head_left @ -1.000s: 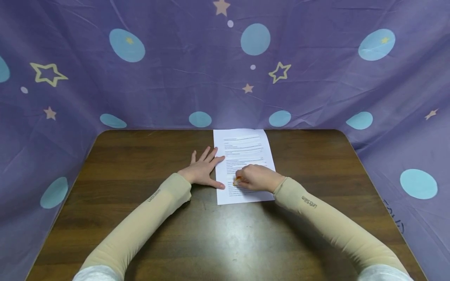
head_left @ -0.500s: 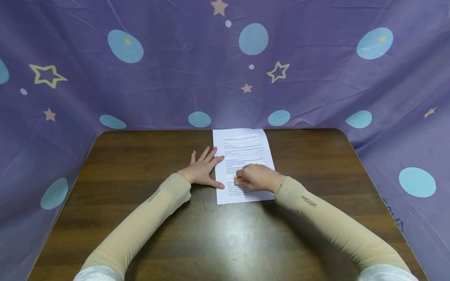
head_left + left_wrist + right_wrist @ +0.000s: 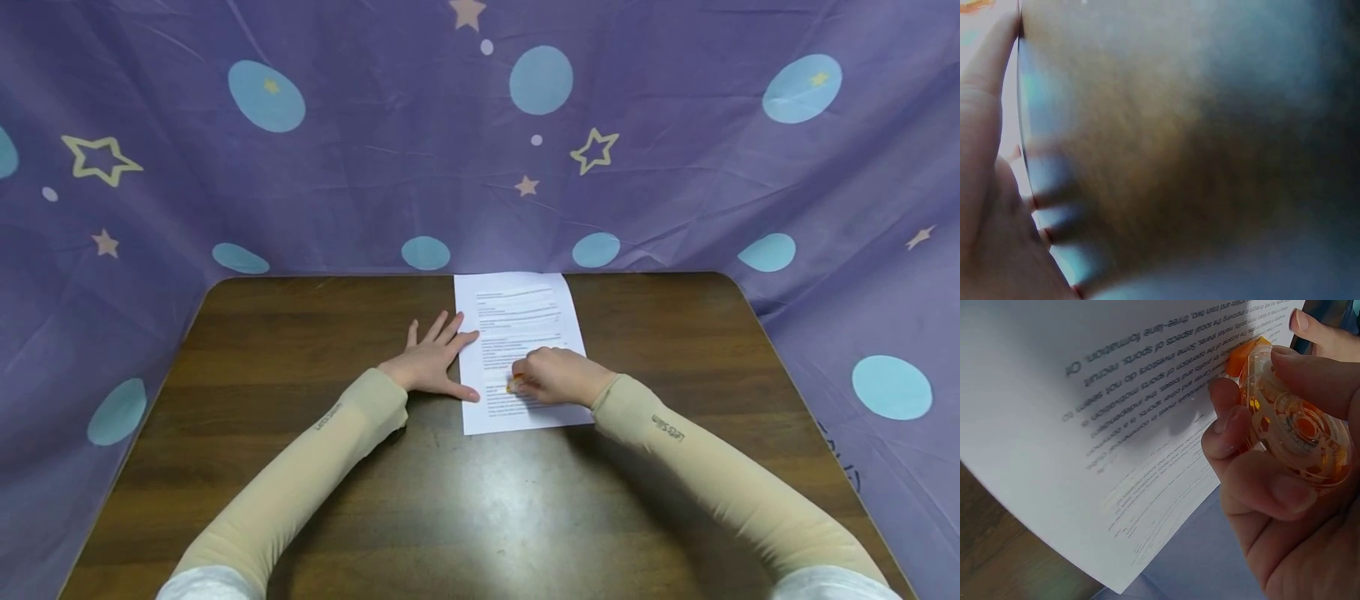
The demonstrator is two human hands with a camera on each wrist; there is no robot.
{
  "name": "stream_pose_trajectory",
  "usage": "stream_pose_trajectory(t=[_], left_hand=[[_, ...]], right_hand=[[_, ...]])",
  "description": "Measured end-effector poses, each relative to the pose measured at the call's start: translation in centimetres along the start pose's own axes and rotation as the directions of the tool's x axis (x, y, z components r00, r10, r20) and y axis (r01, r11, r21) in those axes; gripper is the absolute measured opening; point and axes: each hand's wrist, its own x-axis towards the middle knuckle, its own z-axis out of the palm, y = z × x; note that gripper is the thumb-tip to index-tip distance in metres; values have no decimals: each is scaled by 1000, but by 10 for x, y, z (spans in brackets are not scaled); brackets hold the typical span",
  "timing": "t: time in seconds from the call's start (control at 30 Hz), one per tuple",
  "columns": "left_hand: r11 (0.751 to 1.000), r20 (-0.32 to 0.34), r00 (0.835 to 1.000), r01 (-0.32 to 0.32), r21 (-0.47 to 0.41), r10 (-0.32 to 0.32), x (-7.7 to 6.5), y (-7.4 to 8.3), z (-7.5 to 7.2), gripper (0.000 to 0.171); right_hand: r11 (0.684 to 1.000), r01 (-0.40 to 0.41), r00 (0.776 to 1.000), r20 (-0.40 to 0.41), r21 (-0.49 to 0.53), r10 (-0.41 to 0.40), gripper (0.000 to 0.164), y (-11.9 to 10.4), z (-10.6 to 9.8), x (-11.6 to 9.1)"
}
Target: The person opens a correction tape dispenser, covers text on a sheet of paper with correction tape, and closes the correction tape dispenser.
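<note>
A printed sheet of paper (image 3: 468, 417) lies at the far middle of the table. My left hand (image 3: 429, 367) rests with spread fingers across its left edge, thumb and a fingertip on the paper. My right hand (image 3: 562, 377) grips a correction tape (image 3: 1304, 434) between thumb and curled fingers. This dispenser is clear plastic with orange parts inside. In the right wrist view its orange tip (image 3: 1244, 357) is at the printed lines; whether it touches the paper cannot be told. From the head view most of the dispenser is hidden by the hand. The left wrist view is largely blurred.
The brown wooden table (image 3: 480, 517) runs back to a purple curtain (image 3: 337, 200) with stars and blue dots. This curtain also hangs along both sides. The sheet's far edge reaches the table's back edge.
My right hand has shifted slightly to the right across the paper, carrying the correction tape. The left hand and the sheet have stayed in place.
</note>
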Motion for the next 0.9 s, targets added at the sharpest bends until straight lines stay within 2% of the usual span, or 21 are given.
stream_pose_trajectory(t=[0.4, 0.67, 0.9], left_hand=[[1000, 4, 1000, 7, 2, -7, 2, -2, 2, 119], [1000, 2, 1000, 6, -4, -6, -4, 3, -6, 116], [1000, 4, 1000, 6, -4, -6, -4, 5, -5, 116]], right_hand=[[1000, -10, 1000, -9, 16, 10, 14, 9, -2, -10], [999, -36, 999, -8, 9, 36, 16, 17, -4, -20], [999, -50, 999, 0, -5, 50, 14, 19, -4, -24]])
